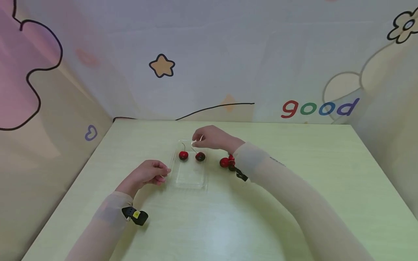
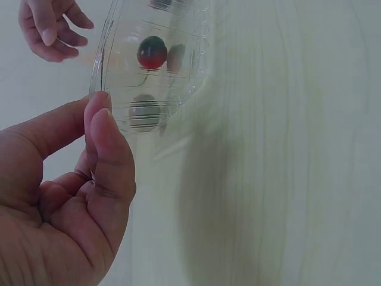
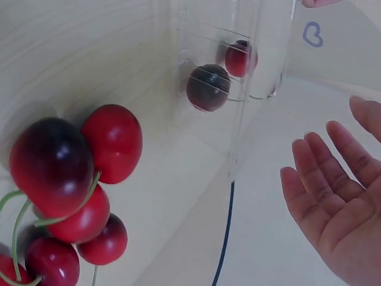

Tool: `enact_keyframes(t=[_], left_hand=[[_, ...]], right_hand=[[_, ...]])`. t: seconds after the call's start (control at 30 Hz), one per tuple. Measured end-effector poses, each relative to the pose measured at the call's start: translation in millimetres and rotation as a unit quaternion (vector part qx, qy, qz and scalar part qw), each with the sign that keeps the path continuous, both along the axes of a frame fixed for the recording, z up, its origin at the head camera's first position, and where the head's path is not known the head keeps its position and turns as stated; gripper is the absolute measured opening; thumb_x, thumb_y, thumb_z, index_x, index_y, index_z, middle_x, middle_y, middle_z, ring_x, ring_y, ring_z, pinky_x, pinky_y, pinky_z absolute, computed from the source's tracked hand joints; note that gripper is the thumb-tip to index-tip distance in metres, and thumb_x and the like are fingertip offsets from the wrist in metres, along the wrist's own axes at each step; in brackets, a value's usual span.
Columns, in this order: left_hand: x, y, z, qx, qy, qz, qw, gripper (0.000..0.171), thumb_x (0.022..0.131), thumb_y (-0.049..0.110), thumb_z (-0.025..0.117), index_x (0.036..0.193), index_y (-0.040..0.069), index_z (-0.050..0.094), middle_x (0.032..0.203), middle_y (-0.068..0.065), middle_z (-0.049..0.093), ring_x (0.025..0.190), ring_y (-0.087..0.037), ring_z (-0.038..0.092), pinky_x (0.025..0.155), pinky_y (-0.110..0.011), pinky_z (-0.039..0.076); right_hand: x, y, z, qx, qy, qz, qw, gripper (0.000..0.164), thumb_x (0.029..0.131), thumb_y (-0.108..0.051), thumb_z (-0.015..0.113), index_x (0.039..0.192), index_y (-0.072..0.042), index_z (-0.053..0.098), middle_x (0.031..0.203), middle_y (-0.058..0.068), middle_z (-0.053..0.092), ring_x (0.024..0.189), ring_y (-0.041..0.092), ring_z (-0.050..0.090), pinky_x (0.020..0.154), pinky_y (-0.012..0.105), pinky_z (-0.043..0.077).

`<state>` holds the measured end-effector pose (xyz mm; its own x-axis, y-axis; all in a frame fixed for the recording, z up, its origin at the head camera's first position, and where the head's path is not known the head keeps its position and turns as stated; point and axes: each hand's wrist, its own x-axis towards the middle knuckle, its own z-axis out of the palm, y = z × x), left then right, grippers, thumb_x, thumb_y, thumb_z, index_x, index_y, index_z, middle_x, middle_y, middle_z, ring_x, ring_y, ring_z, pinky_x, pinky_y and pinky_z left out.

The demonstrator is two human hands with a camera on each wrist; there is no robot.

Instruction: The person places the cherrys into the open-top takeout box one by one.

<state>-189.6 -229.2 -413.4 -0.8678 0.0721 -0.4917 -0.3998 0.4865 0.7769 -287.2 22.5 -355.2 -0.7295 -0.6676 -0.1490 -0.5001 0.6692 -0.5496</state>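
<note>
Head view: left hand (image 1: 151, 172) pinches tray's rim (image 1: 191, 187), right hand (image 1: 216, 138) hovers, spread, clear of it.

Pale green, faintly grained worktop (image 1: 326, 156); light printed backdrop (image 1: 209, 40) rises from its far edge and wraps left and right. Far side: tan star (image 1: 162, 66) left of centre, faint orange diamond (image 1: 229, 99) crossed by thin black line (image 1: 213, 107), multicolour "good" lettering (image 1: 321, 108) to the right. Flower (image 1: 403, 27) far right, up high. Left: black-outlined pink patch (image 1: 19, 69), small blue-violet heart (image 1: 91, 133) low down.
</note>
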Motion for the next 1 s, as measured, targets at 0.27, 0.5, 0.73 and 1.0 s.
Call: enact_keyframes(t=[0.27,0.5,0.73,1.0], left_hand=[[0.4,0.1,2.6,0.009,-0.003,-0.002,1.0,0.022,0.101,0.018,0.065,0.111,-0.002,0.061,0.086,-0.003,0.063,0.069,-0.01,0.06,0.066,-0.019,0.056],[2.6,-1.7,3.9,0.007,-0.005,0.002,1.0,0.02,0.101,0.018,0.064,0.109,0.0,0.062,0.086,-0.001,0.064,0.068,-0.009,0.061,0.066,-0.02,0.056],[1.6,-3.0,1.6,0.006,-0.003,0.004,1.0,0.019,0.102,0.017,0.063,0.11,0.0,0.061,0.084,-0.001,0.062,0.067,-0.009,0.06,0.065,-0.02,0.056],[1.0,-4.4,-1.6,0.001,-0.004,0.007,1.0,0.018,0.102,0.017,0.063,0.109,0.001,0.061,0.083,-0.001,0.061,0.068,-0.01,0.059,0.065,-0.02,0.056]], right_hand=[[14.4,32.8,6.7,-0.036,-0.006,-0.033,0.999,0.036,0.103,-0.03,0.061,0.132,-0.009,0.065,0.129,0.009,0.069,0.122,0.027,0.061,0.106,0.044,0.052],[29.7,54.6,8.0,-0.07,0.0,-0.049,0.996,0.036,0.103,-0.029,0.061,0.131,-0.008,0.064,0.129,0.011,0.068,0.12,0.029,0.063,0.103,0.047,0.053],[38.2,74.6,0.5,-0.087,0.003,-0.069,0.994,0.034,0.103,-0.027,0.06,0.13,-0.007,0.065,0.129,0.013,0.069,0.119,0.031,0.064,0.101,0.047,0.055],[45.4,97.3,-13.2,-0.104,-0.006,-0.1,0.99,0.033,0.103,-0.027,0.059,0.128,-0.006,0.065,0.124,0.015,0.069,0.113,0.033,0.067,0.101,0.049,0.055]])
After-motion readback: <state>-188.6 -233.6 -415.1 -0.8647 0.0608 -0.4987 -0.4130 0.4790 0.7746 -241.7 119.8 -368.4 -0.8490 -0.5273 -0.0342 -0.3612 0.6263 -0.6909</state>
